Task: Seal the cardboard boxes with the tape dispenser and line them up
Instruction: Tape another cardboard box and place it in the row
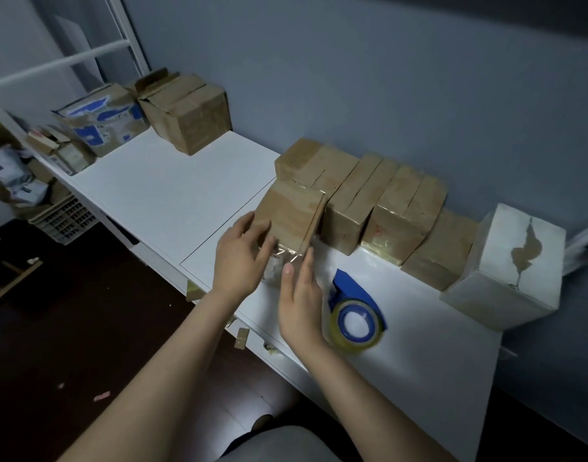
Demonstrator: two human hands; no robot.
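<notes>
Cardboard box [287,211] looks light, stiff and tape-slick; hold its 2 side walls. Left hand [239,258] rests spread on it; right hand [301,301], fingers straight, seemingly presses tape [287,254] down.

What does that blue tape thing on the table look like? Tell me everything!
The tape dispenser has a blue plastic-looking body with a pointed end and a roll of clear, yellowish tape round a blue hub. It lies on its side on the white table, near the front edge. Nobody holds it.
</notes>
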